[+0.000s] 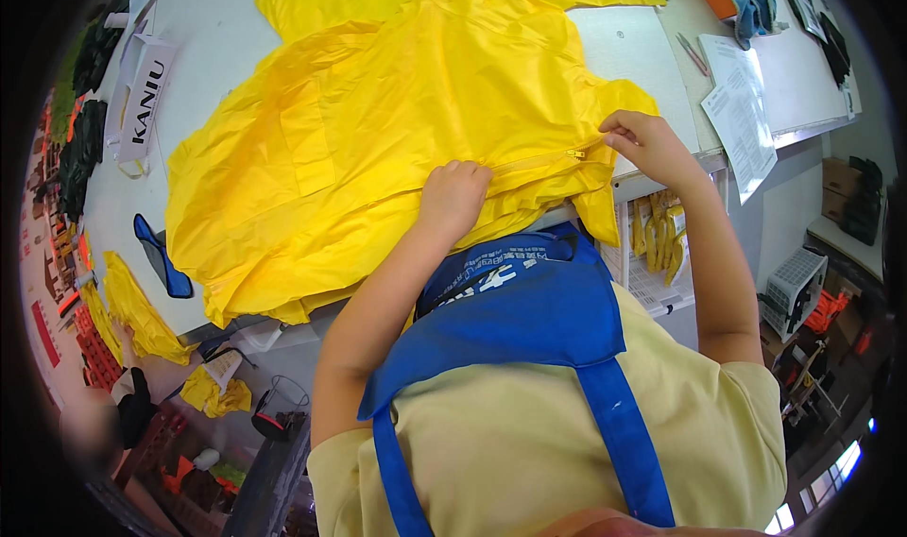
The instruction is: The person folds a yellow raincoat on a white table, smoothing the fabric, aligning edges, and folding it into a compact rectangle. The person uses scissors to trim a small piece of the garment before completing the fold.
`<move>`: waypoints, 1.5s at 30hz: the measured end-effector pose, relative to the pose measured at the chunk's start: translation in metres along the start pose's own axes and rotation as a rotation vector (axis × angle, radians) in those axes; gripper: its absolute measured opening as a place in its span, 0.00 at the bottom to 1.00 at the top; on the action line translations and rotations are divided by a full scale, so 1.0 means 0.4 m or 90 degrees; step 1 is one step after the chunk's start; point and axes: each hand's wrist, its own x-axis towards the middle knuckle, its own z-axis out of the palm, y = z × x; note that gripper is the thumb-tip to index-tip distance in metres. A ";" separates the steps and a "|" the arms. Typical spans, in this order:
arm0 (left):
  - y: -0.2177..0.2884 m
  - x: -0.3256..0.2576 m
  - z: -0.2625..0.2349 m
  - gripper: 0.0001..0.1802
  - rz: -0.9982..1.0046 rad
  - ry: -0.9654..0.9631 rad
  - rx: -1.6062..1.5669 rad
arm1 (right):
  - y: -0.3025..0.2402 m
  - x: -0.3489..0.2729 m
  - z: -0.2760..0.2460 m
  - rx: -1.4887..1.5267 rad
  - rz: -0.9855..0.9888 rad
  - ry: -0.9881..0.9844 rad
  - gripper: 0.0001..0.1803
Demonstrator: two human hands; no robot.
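A large yellow garment (378, 131) of thin shiny fabric lies spread over a white table (208, 36). A zipper (539, 162) runs along its near edge. My left hand (453, 197) is closed on the fabric at the zipper's left end, pressing it down. My right hand (642, 145) pinches the zipper pull (576, 153) at the right end, close to the table edge. I wear a blue apron (529, 310) over a pale yellow shirt.
White strap pieces (142, 93) and a blue object (161, 258) lie at the table's left. Papers (742, 112), a pen (692, 53) and blue cloth (751, 3) sit at the right. Yellow packets (657, 235) hang under the table. Another person (123, 405) sits lower left.
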 end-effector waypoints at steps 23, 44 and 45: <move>0.053 0.099 -0.109 0.16 -0.077 -0.083 -0.108 | 0.072 -0.247 0.032 0.126 -0.020 0.139 0.09; 0.260 0.248 -0.005 0.05 0.182 0.088 -0.241 | 0.635 0.238 -0.182 -0.274 0.052 0.575 0.18; 0.262 0.249 -0.008 0.06 0.157 0.077 -0.243 | 0.679 0.278 -0.203 -0.341 0.131 0.559 0.17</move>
